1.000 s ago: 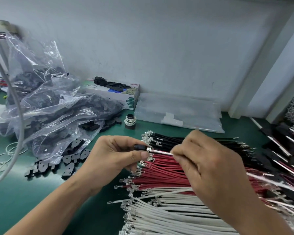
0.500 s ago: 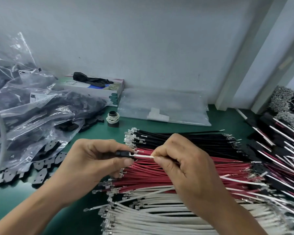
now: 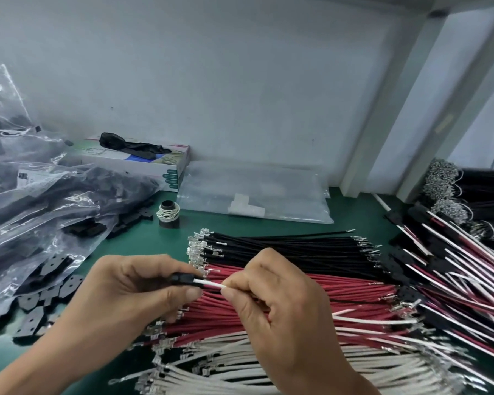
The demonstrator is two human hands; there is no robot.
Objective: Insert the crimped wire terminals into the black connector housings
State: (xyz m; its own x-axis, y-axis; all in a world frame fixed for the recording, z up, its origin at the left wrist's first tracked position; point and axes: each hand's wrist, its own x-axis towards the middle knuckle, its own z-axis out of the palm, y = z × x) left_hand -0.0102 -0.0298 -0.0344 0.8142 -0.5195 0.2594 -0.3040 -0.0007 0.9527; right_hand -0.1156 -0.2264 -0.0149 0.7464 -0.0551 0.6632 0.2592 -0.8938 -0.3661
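My left hand (image 3: 131, 292) pinches a small black connector housing (image 3: 181, 278) between thumb and fingers. My right hand (image 3: 280, 306) pinches a white wire (image 3: 211, 284) close to the housing; the wire's terminal end sits inside the housing and is hidden. Both hands hover above flat rows of crimped wires on the green bench: black wires (image 3: 283, 246) at the back, red wires (image 3: 340, 289) in the middle, white wires (image 3: 240, 374) nearest me.
Clear bags of black housings (image 3: 46, 206) lie at the left, with loose housings (image 3: 37, 300) spilling out. A tissue box (image 3: 143, 163), a small black spool (image 3: 169, 213) and a flat clear bag (image 3: 254, 192) sit at the back. Assembled harnesses (image 3: 454, 269) pile up at the right.
The white wire has gone further into the housing; the metal terminal visible before is now hidden. My view has shifted to the right, so the bags sit further left.
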